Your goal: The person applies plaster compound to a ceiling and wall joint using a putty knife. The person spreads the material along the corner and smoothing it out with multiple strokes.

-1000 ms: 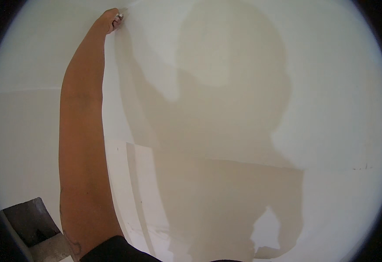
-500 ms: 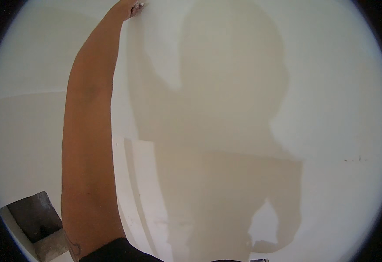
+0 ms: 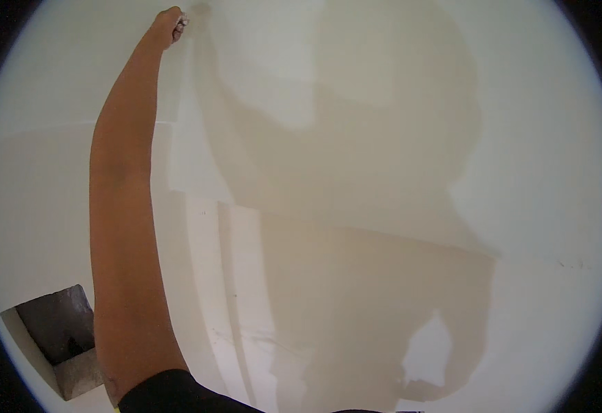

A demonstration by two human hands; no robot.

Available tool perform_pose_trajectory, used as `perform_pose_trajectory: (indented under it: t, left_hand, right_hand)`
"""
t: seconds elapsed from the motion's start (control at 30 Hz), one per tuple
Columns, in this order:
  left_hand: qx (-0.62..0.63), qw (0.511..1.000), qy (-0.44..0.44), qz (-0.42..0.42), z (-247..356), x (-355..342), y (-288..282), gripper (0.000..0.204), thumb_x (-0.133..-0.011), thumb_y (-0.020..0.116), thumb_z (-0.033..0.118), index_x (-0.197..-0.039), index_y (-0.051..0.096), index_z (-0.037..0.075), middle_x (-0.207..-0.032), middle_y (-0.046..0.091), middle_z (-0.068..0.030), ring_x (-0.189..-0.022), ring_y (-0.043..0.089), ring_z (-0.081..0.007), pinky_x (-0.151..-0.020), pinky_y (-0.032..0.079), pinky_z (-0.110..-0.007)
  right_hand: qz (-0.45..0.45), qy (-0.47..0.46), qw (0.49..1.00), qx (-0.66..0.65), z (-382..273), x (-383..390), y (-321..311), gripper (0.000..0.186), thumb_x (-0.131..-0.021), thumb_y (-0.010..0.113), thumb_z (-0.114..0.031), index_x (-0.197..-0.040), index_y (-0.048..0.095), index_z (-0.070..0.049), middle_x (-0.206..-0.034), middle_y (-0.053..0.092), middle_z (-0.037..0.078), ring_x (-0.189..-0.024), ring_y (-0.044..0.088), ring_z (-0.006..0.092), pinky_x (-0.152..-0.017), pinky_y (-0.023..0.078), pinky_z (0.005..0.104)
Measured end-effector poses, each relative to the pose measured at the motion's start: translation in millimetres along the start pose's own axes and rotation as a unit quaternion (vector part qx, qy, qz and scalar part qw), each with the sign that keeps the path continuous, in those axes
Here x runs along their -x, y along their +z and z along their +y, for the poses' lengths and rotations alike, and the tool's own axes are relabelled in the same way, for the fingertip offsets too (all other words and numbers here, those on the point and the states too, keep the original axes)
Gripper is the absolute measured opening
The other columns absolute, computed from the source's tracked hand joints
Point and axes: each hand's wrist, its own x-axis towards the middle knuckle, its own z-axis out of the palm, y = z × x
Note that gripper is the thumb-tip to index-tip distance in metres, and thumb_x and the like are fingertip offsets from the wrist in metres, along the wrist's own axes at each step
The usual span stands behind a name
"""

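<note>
At the lower left a dark square opening [image 3: 56, 330] sits in the white wall [image 3: 535, 138], and it has slid a little further into view than a second ago. Your left hand [image 3: 167, 26] stays stretched high against the wall, back down from half a second ago, fingers curled around something small and whitish [image 3: 182, 20] you cannot identify. To the right lies only your shadow [image 3: 356, 206]; your right hand is out of view.

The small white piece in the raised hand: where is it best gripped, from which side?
Probably as the left hand does: closed round the white piece from the left, since its right tip pokes out at the wall.
</note>
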Motion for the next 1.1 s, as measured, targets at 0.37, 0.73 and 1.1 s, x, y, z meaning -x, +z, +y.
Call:
perform_pose_trajectory:
  t: [0.37,0.73,1.1]
  left_hand:
    - [-0.073,0.997,-0.023,0.012,-5.8,-15.2,65.2,0.015,-0.083,0.049,0.021,-0.075,0.054,0.009,-0.064,0.054,0.0011,-0.048,0.042,-0.0047,-0.039,0.032,-0.020]
    - [-0.071,0.997,0.028,-0.011,11.3,-27.6,92.8,0.023,-0.085,0.049,0.029,-0.068,0.050,0.014,-0.058,0.048,0.0045,-0.045,0.037,-0.0054,-0.039,0.033,-0.022]
    - [-0.164,0.986,-0.021,0.038,19.2,-52.4,102.3,0.030,-0.089,0.052,0.041,-0.071,0.052,0.017,-0.058,0.051,0.0061,-0.043,0.039,-0.0037,-0.037,0.030,-0.017]
  right_hand:
    - [0.020,-0.073,0.996,0.050,11.8,-2.9,-5.1,0.025,-0.094,0.054,-0.009,-0.116,0.060,0.002,-0.117,0.061,0.019,-0.109,0.056,0.0329,-0.094,0.045,0.0408]
    - [0.094,-0.099,0.988,0.077,49.9,14.9,4.3,0.024,-0.094,0.054,-0.010,-0.114,0.061,0.001,-0.112,0.063,0.019,-0.107,0.057,0.0338,-0.093,0.046,0.0403]
    - [0.067,-0.127,0.985,0.091,45.3,31.7,-21.4,0.026,-0.094,0.053,-0.009,-0.118,0.059,0.000,-0.117,0.061,0.019,-0.106,0.058,0.0335,-0.092,0.047,0.0376]
